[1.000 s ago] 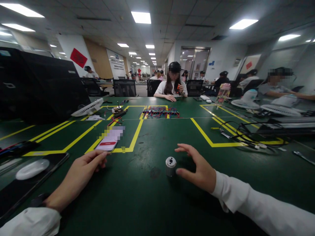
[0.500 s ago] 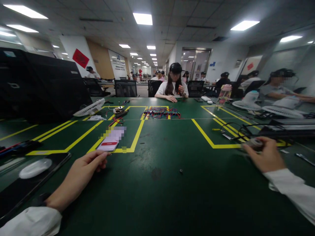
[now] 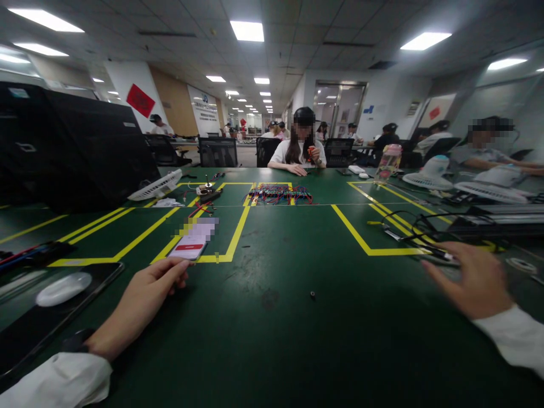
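the left hand [image 3: 153, 290] is at the lower corner of the phone [image 3: 188, 247], its grip pinched together at thumb and finger; i can't tell from here whether it touches the phone, which lies flat on the left half of the table [image 3: 255, 351]. over toward the right edge, the right hand [image 3: 478, 280] has its grip apart, thumb and fingers spread beside the black cables [image 3: 419, 226]. a round metal part [image 3: 522, 265] lies just past it. a small dark piece [image 3: 313, 295] sits by itself between the hands. the white mouse [image 3: 63, 289] rests at the left on a black pad [image 3: 25, 334]. tangled wires [image 3: 278, 194] lie toward the far edge, in front of a seated person [image 3: 297, 152].
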Demonstrator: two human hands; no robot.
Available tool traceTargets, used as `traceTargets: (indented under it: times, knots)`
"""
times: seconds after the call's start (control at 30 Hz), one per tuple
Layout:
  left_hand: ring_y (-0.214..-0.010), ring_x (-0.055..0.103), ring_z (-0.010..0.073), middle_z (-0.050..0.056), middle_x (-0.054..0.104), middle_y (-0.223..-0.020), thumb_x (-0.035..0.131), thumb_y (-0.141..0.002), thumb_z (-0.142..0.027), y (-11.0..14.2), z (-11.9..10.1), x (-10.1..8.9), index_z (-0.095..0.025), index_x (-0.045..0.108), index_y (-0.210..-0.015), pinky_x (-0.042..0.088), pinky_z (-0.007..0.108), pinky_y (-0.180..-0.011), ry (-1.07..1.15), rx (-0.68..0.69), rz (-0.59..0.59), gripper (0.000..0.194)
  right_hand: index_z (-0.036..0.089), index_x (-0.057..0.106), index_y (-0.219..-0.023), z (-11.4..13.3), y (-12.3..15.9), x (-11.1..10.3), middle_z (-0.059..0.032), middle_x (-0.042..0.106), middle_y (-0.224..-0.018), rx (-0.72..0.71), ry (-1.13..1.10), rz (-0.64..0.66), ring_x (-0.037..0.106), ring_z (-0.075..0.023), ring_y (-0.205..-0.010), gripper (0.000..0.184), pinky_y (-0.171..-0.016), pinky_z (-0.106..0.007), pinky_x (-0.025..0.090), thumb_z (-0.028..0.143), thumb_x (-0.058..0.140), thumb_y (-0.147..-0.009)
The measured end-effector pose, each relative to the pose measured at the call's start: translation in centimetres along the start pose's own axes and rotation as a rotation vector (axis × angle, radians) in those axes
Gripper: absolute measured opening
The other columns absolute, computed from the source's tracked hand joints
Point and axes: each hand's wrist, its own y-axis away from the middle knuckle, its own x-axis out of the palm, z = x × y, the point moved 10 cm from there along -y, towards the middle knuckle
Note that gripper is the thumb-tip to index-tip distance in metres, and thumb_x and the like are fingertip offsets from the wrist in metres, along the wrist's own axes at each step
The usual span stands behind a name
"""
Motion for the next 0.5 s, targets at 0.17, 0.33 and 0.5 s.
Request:
traceTargets:
  times: [0.17, 0.33, 0.5]
  knots:
    - [-0.065, 0.060, 0.0194, 0.000, 0.068, -0.069, 0.060, -0.077, -0.066, 0.1, -0.1, -0.3, -0.021, 0.069, -0.097, 0.047, 0.030, -0.060, -0.014, -0.002, -0.013, 0.051, 0.023, 0.065, -0.122, 16.7, 1.8, 12.0, -0.0094, 0.060, -0.117, -0.258, -0.303, 0.456, 0.056, -0.0212, -0.109, 0.038, -0.097, -0.041, 0.046, 0.047, 0.059, -0.092]
    - [-0.065, 0.059, 0.0190, -0.001, 0.067, -0.068, 0.060, -0.077, -0.066, 0.4, -0.2, -0.4, -0.021, 0.068, -0.090, 0.047, 0.030, -0.061, -0.005, 0.004, 0.005, 0.048, 0.020, 0.072, -0.091, 23.6, 1.5, 15.5, -0.0047, 0.064, -0.093, -0.334, -0.503, 0.588, 0.058, -0.0137, -0.090, 0.018, -0.083, -0.029, 0.049, 0.031, 0.058, -0.094]
    - [-0.067, 0.059, 0.0186, -0.001, 0.066, -0.070, 0.061, -0.078, -0.065, 0.3, 0.1, -0.4, -0.021, 0.067, -0.093, 0.047, 0.029, -0.062, 0.032, -0.005, 0.009, 0.047, 0.017, 0.069, -0.099, 16.8, 0.0, 12.0, -0.0060, 0.064, -0.095, -0.232, -0.439, 0.458, 0.060, -0.0144, -0.088, 0.023, -0.080, -0.029, 0.051, 0.033, 0.051, -0.098]
